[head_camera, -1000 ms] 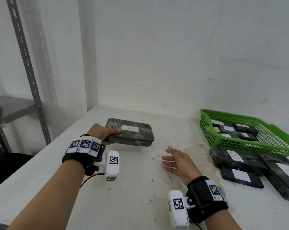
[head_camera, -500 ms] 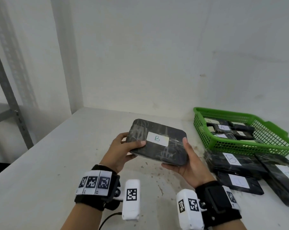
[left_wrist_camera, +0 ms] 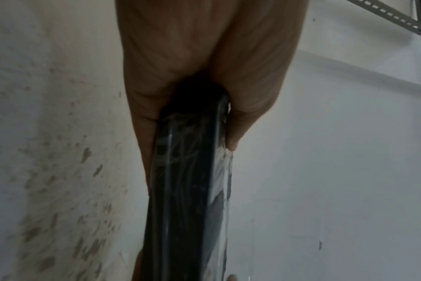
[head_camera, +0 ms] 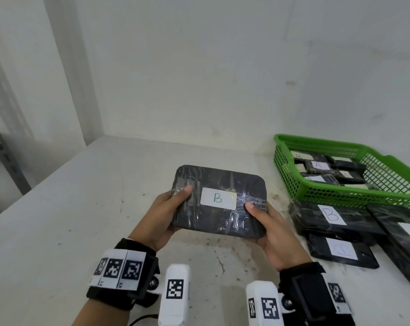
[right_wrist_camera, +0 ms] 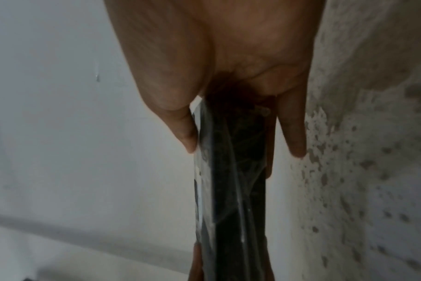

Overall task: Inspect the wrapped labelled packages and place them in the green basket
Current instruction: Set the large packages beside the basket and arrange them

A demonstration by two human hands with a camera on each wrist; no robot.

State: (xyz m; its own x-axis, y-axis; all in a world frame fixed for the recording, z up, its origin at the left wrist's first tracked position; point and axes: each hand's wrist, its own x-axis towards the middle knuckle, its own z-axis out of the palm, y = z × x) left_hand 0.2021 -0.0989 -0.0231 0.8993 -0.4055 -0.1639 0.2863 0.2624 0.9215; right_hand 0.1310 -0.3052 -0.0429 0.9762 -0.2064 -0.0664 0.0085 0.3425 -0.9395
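Observation:
A black package wrapped in clear film (head_camera: 219, 201), its white label marked B facing up, is held above the table in both hands. My left hand (head_camera: 168, 212) grips its left end, thumb on top and fingers beneath. My right hand (head_camera: 267, 225) grips the right end the same way. The wrist views show the package edge-on (left_wrist_camera: 187, 190) (right_wrist_camera: 231, 190), pinched between thumb and fingers. The green basket (head_camera: 387, 196) stands at the right with several labelled packages inside.
Three more wrapped packages lie on the table in front of the basket, one labelled B (head_camera: 333, 217), one flat (head_camera: 343, 251), one at the right edge (head_camera: 401, 243). The white table (head_camera: 81, 220) is stained. Walls close the back and left.
My left hand carried the package from the far left toward me; my right hand took hold of its right end. Now both hands hold it closer, label up.

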